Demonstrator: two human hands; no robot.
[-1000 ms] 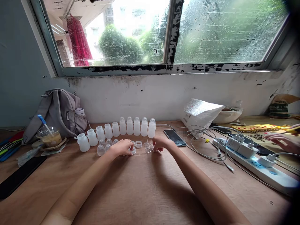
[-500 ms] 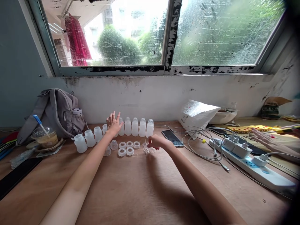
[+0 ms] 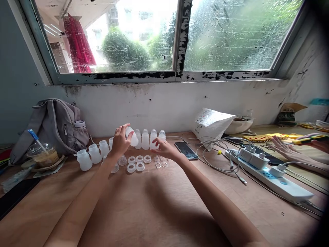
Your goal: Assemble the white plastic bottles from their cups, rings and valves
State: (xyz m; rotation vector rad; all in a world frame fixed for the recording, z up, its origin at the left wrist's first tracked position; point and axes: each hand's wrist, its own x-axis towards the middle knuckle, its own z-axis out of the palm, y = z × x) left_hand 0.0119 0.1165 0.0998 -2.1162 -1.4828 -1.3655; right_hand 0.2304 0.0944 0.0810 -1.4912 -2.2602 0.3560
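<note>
My left hand (image 3: 120,140) is wrapped round a frosted baby bottle (image 3: 133,138), tilted and lifted at the left end of a row of capped bottles (image 3: 145,140). Fingers bent and apart, my right hand (image 3: 164,149) hovers in front of the row's right end, with nothing visible in its grasp. Below it lie several thin clear rings (image 3: 157,165). White screw collars (image 3: 131,168) sit in two rows to their left. Clear dome caps (image 3: 122,160) are partly hidden by my left forearm. Uncapped bottles (image 3: 84,160) stand in a slanting line further left.
A phone (image 3: 186,150), tangled cables (image 3: 216,164) and a power strip (image 3: 272,178) lie on the right. Beyond them are another person's hands (image 3: 289,151) with a yellow-black tool. A backpack (image 3: 55,123), an iced drink cup (image 3: 43,156) and a black flat object (image 3: 17,197) occupy the left.
My left hand has closed on a bottle at the row's left end and tilted it up. My right hand has risen left and away from the clear rings, its fingers spreading.
</note>
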